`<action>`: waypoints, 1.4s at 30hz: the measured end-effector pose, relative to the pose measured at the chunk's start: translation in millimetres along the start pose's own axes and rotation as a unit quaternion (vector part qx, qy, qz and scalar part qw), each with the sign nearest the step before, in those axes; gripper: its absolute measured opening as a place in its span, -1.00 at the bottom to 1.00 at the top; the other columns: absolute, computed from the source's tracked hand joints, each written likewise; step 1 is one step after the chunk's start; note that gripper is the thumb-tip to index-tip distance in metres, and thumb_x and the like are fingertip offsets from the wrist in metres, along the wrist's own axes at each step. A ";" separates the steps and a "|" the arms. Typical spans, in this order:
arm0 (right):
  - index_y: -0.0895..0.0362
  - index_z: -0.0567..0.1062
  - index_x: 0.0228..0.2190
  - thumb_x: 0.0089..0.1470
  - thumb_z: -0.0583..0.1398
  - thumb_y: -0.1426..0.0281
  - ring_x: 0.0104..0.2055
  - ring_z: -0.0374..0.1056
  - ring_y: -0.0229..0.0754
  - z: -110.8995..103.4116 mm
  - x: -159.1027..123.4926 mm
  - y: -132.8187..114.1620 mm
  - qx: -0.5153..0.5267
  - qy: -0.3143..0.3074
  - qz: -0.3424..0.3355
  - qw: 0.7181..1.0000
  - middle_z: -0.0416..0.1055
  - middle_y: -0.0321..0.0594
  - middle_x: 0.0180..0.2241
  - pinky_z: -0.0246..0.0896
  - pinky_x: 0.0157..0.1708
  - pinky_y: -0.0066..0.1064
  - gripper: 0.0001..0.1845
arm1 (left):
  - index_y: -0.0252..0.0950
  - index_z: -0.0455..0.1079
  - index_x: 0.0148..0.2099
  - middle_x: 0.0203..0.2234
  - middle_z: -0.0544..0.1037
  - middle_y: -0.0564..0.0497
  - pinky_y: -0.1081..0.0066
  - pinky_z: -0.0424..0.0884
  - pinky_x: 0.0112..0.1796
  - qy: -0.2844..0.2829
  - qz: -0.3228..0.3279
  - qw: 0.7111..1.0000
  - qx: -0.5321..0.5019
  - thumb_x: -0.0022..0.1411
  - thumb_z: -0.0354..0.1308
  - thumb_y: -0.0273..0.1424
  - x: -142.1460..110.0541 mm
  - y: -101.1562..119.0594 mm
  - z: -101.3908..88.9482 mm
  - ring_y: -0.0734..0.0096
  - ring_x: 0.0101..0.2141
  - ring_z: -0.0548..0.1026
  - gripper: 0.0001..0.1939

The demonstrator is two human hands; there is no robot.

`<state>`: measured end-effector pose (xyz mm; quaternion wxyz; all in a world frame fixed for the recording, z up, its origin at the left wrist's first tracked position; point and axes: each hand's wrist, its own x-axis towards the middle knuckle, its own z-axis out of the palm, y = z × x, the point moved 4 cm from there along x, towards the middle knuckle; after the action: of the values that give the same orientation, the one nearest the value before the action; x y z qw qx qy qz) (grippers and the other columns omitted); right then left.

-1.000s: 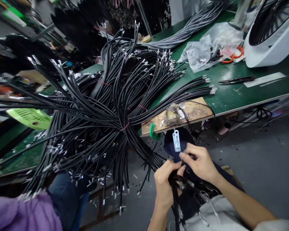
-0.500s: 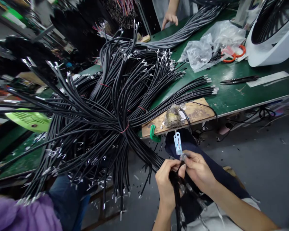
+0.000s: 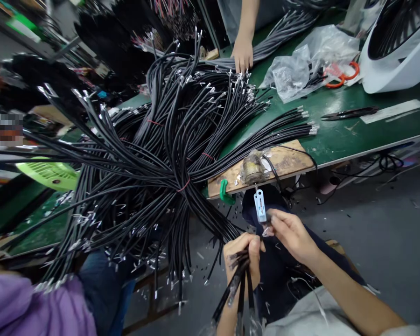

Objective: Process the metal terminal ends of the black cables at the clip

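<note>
My left hand [image 3: 243, 256] is closed around a bundle of black cables [image 3: 231, 228], whose clear-tipped ends hang down below the fist. My right hand [image 3: 290, 233] has its fingertips pinched beside the lower end of a light-blue clip [image 3: 260, 205]. A small shiny, see-through piece [image 3: 267, 230] shows at those fingertips; what exactly they pinch is too small to tell. The clip sits on the shaft of a small motor [image 3: 252, 169] wrapped in clear material. That motor rests on a wooden board [image 3: 294, 156] at the table edge, held by a green clamp [image 3: 226, 192].
A large heap of black cables [image 3: 175, 140] with stripped, silvery ends covers the table's left side. A co-worker's hand [image 3: 243, 53] touches the far cables. On the green table [image 3: 343, 142] lie pliers [image 3: 350, 113], orange-handled scissors [image 3: 343, 77] and plastic bags. A white fan stands right.
My hands have moved apart; the left has turned, bringing cable ends over its front. My right hand has moved up beside the clip. The co-worker's hand has come down onto the cables.
</note>
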<state>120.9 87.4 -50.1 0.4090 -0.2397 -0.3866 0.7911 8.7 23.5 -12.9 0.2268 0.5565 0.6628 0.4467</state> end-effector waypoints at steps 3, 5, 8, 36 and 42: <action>0.17 0.50 -0.41 -0.04 0.35 0.26 -0.36 0.24 -0.25 4.4 -0.3 -8.7 -0.101 -0.027 -0.065 0.992 0.32 -0.23 -0.37 0.16 -0.36 -0.43 -0.76 | -0.31 0.25 -0.63 -0.77 0.24 0.12 0.56 0.09 -0.66 -0.014 -0.037 0.999 -0.005 0.32 -0.05 -0.27 0.6 -0.4 0.3 0.60 -0.73 0.23 -0.53; 0.16 0.46 -0.51 -0.08 0.37 0.32 -0.41 0.22 -0.26 6.8 -0.8 -7.7 -0.113 0.003 -0.086 0.990 0.30 -0.27 -0.45 0.14 -0.42 -0.43 -0.78 | -0.31 0.26 -0.63 -0.79 0.21 0.14 0.55 0.08 -0.68 -0.019 -0.057 0.998 -0.020 0.31 -0.05 -0.25 0.5 -0.5 1.5 0.61 -0.75 0.18 -0.52; 0.15 0.39 -0.56 -0.01 0.31 0.30 -0.51 0.18 -0.28 9.9 -3.1 3.3 -0.062 0.081 -0.089 0.991 0.25 -0.33 -0.55 0.11 -0.51 -0.43 -0.74 | -0.32 0.32 -0.57 -0.78 0.24 0.15 0.56 0.09 -0.69 -0.001 -0.079 0.996 -0.036 0.29 -0.02 -0.22 -0.5 0.6 4.2 0.62 -0.77 0.18 -0.57; 0.23 0.37 -0.66 -0.16 0.34 0.00 -0.61 0.03 -0.42 6.3 55.5 -26.1 0.045 -0.039 0.077 0.995 0.16 -0.41 -0.67 -0.07 -0.59 -0.51 -0.46 | -0.32 0.48 -0.41 -0.56 0.46 0.04 0.53 0.33 -0.55 0.025 0.038 0.979 -0.201 0.10 0.28 -0.37 16.4 -2.9 -9.3 0.50 -0.57 0.41 -0.88; 0.23 0.46 -0.58 -0.14 0.38 0.09 -0.59 0.07 -0.39 9.5 51.9 -8.3 0.172 -0.012 0.085 0.981 0.24 -0.35 -0.62 -0.03 -0.58 -0.51 -0.55 | -0.31 0.51 -0.39 -0.56 0.48 0.04 0.56 0.30 -0.60 0.004 -0.011 0.985 -0.170 0.13 0.25 -0.42 20.9 -0.5 0.0 0.54 -0.61 0.39 -0.92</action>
<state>89.5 129.7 -41.0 0.3712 -0.1887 -0.2280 0.8801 2.5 43.1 -9.2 0.3205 0.5009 0.5841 0.5525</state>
